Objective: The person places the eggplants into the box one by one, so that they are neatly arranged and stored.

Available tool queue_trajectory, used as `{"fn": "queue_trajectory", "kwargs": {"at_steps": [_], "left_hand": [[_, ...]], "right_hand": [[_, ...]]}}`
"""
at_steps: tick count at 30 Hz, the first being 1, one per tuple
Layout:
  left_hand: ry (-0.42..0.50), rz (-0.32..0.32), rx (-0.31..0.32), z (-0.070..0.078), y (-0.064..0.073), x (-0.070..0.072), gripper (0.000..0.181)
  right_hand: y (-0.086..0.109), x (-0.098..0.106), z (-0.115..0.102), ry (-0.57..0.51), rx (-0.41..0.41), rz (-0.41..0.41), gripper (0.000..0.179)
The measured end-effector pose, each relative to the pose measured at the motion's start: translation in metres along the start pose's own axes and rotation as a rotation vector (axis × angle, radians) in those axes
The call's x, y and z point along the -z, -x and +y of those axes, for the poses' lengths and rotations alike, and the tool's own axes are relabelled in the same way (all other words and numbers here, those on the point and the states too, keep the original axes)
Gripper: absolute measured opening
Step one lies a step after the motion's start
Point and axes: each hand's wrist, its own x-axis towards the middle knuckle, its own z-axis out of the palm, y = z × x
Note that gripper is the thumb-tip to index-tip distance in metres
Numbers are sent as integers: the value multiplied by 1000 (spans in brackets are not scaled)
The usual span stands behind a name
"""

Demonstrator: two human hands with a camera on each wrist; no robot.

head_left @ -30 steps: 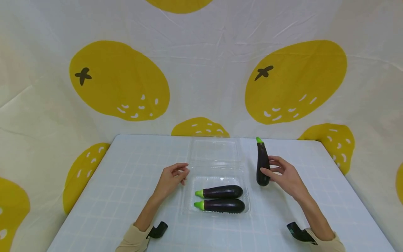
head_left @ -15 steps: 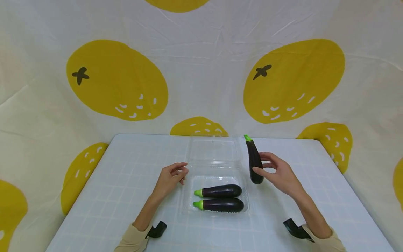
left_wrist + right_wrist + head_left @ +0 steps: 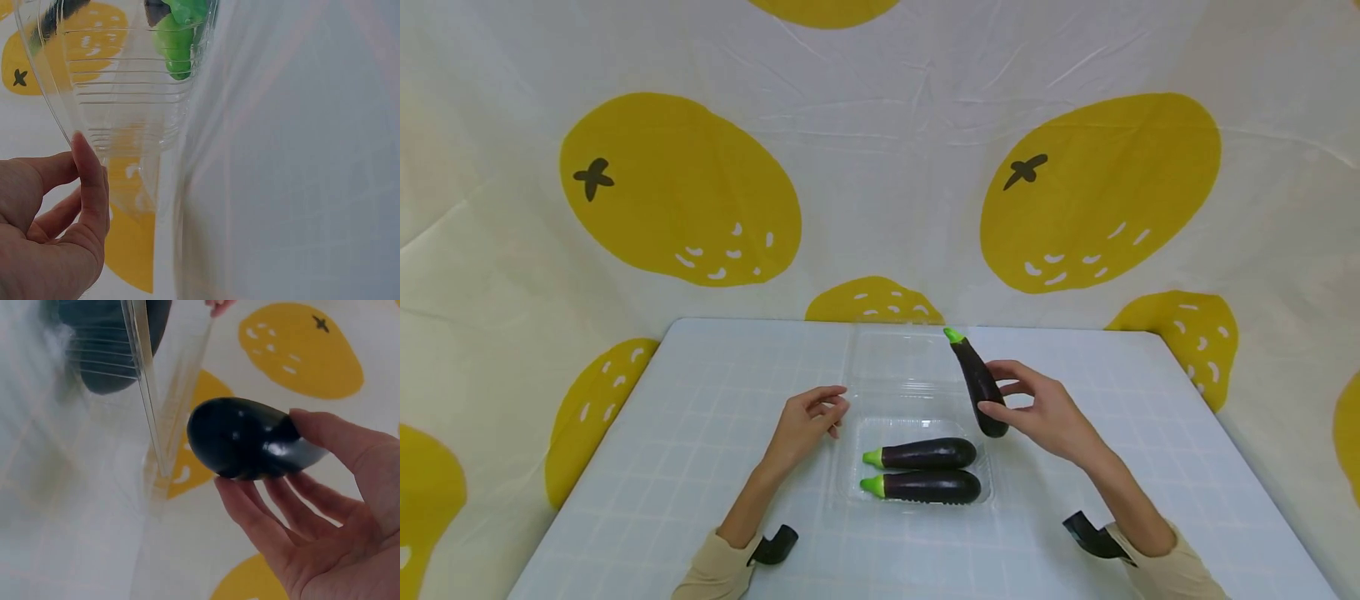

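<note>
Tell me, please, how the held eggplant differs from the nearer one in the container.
The right hand grips the held eggplant; the nearer boxed eggplant lies in the container. The held eggplant's green end points toward the head view's top, the nearer boxed eggplant's left. Both are dark and glossy.

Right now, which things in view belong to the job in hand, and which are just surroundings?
Part of the job:
- held eggplant, in the right hand
- open clear container
- two eggplants lying in it
- left hand, at the container's left edge

Surroundings:
- table
- fruit-print backdrop
- black wrist devices
</note>
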Motion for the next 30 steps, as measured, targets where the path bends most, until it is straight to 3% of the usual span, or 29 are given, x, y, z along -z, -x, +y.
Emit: {"fn": "queue_trajectory", "kwargs": {"at_steps": [12,18,30], "left_hand": [[0,1,0,0,0,0,34],[-3,3,0,1,0,0,33],[-3,-1,-13,-1,-1,0,35]], "right_hand": [[-15,-18,-8,20,138,-123,51],[-19,-26,-12,61,153,-170,50],[-21,-39,-14,199,227,-203,49]]}}
